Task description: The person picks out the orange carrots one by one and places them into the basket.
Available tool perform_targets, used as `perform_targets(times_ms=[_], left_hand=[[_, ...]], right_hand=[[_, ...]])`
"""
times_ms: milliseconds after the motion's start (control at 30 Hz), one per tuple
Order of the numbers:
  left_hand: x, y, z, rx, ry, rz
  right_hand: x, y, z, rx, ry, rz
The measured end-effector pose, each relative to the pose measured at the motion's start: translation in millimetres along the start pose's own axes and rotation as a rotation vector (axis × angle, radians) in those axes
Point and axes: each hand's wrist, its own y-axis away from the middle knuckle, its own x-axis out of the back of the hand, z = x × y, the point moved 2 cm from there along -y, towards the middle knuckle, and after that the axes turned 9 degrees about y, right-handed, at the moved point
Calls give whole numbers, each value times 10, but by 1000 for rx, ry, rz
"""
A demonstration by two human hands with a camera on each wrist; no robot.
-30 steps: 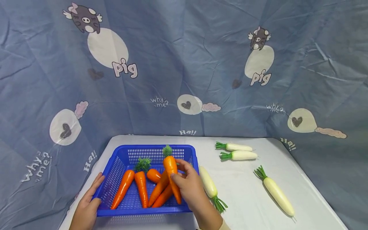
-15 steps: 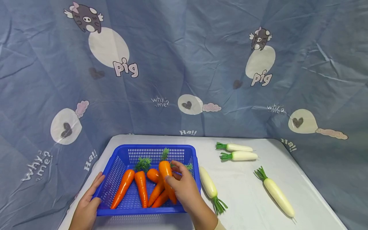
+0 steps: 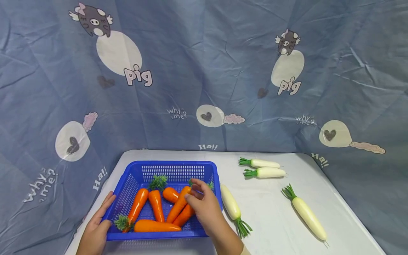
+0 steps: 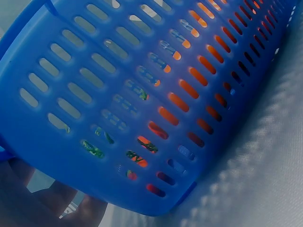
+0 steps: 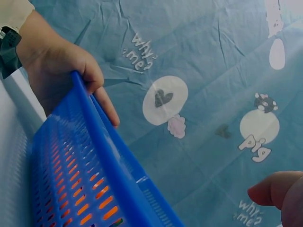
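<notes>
A blue plastic basket [image 3: 159,234] with slotted walls holds several orange carrots with green tops. My left hand [image 3: 97,225] grips its left rim; the right wrist view shows that hand [image 5: 64,66] bent over the rim. One carrot [image 3: 156,226] lies crosswise along the front wall, its leafy top [image 3: 122,222] at the left corner. My right hand [image 3: 207,207] hovers over the basket's right side with loosely bent fingers and nothing between them. Its thumb and fingertips overlap the upper end of a slanted carrot [image 3: 177,205]. Orange shows through the basket wall [image 4: 61,142] in the left wrist view.
Just right of the basket lies a white radish [image 3: 232,203], leaves toward me. Two more radishes [image 3: 271,172] lie at the back of the white table [image 3: 264,212], and another [image 3: 309,217] at the right. A blue printed curtain [image 3: 204,71] hangs behind.
The carrot that my right hand held upright has left its fingers and now lies crosswise at the basket's front. The left hand has stayed on the rim.
</notes>
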Motion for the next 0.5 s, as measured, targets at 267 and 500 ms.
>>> perform_targets(times_ms=[267,500], left_hand=[[13,-12,-3,-4,12,-6],[4,3,-22,-23,17,-18]], right_hand=[[44,3,-27,-3,-51,3],[291,100,6,54,-162,58]])
